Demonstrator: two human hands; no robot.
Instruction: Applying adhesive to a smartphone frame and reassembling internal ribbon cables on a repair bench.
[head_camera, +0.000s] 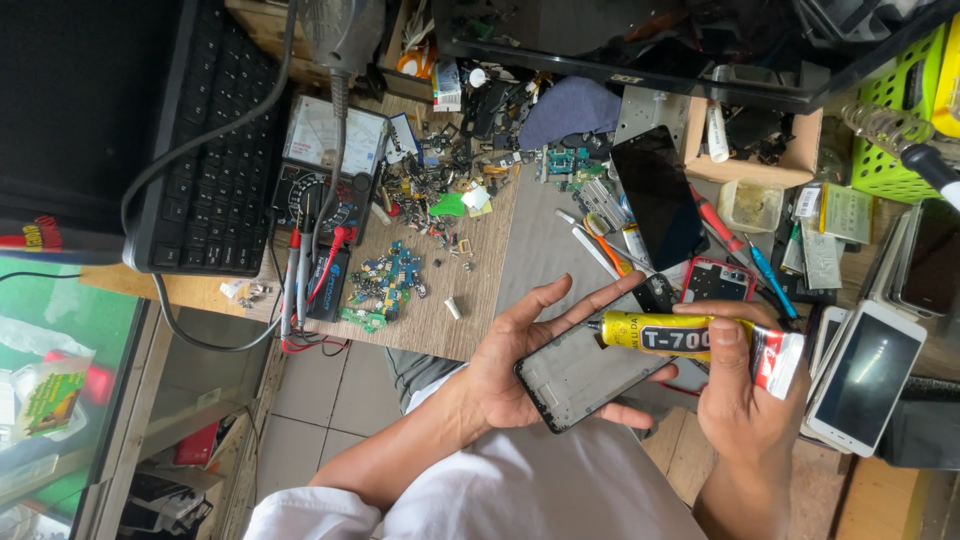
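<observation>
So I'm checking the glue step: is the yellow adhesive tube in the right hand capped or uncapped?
Uncapped: the yellow adhesive tube shows a bare thin black nozzle at the edge of the dark phone frame, which the left hand holds.

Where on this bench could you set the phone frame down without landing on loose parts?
The barest patch is the grey mat between the wooden board and the black phone, just above the left hand. The board's near edge by the small white cap is also fairly free. Upper board and everything right of the glue tube is crowded.
</observation>
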